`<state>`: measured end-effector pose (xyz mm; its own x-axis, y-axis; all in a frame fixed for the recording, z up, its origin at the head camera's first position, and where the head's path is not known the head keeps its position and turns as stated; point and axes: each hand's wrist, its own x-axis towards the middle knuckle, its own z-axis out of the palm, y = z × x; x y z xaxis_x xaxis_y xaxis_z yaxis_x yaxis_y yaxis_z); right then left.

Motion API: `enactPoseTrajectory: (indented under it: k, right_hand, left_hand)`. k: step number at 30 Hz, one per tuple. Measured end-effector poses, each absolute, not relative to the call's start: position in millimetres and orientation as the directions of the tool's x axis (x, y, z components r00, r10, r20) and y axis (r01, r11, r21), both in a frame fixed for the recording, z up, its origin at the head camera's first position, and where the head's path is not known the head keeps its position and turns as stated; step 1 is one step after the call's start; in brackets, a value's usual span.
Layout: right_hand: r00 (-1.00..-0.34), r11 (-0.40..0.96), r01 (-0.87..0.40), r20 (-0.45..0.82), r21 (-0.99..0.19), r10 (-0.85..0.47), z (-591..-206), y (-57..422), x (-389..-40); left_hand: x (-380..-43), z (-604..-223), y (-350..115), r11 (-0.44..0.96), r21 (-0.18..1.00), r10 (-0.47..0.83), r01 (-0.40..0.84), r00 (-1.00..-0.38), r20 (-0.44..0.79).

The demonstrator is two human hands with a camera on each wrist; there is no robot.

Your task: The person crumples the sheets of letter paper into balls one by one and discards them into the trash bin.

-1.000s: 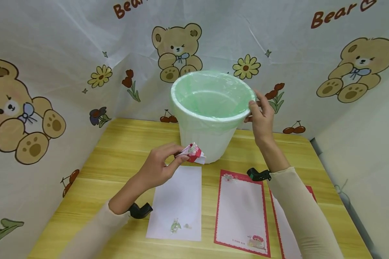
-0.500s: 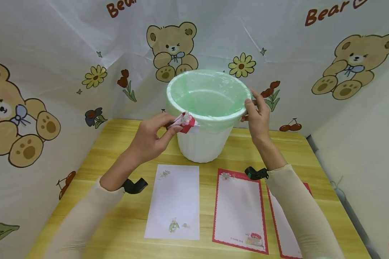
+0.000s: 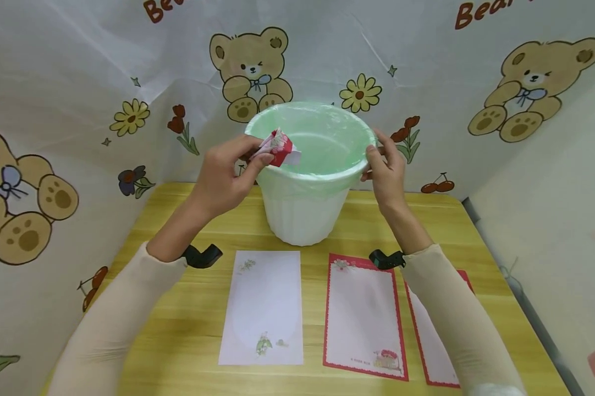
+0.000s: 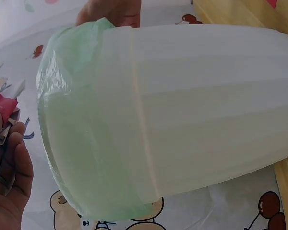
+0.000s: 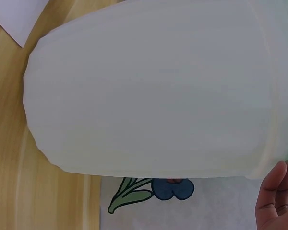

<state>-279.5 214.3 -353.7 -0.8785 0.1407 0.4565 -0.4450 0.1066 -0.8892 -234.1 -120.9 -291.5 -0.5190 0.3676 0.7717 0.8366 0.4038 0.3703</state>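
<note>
A white trash can (image 3: 299, 214) with a green plastic bag (image 3: 322, 137) lining it stands at the back of the table. My left hand (image 3: 224, 179) pinches a crumpled red-and-white piece of paper (image 3: 281, 149) between thumb and fingers, over the can's near left rim. In the left wrist view the crumpled paper (image 4: 5, 109) shows beside the bag-covered rim. My right hand (image 3: 389, 171) grips the can's right rim, thumb on the near side; its other fingers are partly hidden. The right wrist view shows the can's side (image 5: 149, 91) close up, with right-hand fingers (image 5: 272, 184) at its rim.
A white sheet of paper (image 3: 263, 308) lies in front of the can. Right of it lies a red-bordered sheet (image 3: 363, 319), and another red-bordered sheet (image 3: 433, 335) is partly under the right forearm. A bear-printed cloth (image 3: 178, 66) hangs behind the wooden table (image 3: 178, 330).
My left hand has risen with the crumpled paper from in front of the can's side to above its near left rim. The right hand keeps its grip on the rim. The head view has shifted slightly.
</note>
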Motion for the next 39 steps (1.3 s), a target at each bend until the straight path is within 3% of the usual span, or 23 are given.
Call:
enactPoseTrajectory:
  k: [7, 25, 39]
  right_hand:
    - [-0.873, 0.138, -0.452, 0.469, -0.881, 0.132, -352.4, 215.6, -278.4]
    - [-0.880, 0.135, -0.445, 0.460, -0.885, 0.117, -352.5, 216.3, -275.5]
    - [-0.883, 0.135, -0.438, 0.454, -0.889, 0.122, -353.4, 215.6, -277.2]
  left_hand:
    - [-258.3, -276.8, -109.5, 0.448, 0.419, 0.351, 0.789, -0.587, 0.730]
    - [-285.7, -261.7, -102.6, 0.658, 0.401, 0.436, 0.637, -0.757, 0.486]
    - [-294.9, -261.0, -102.2, 0.679, 0.434, 0.432, 0.592, -0.800, 0.417]
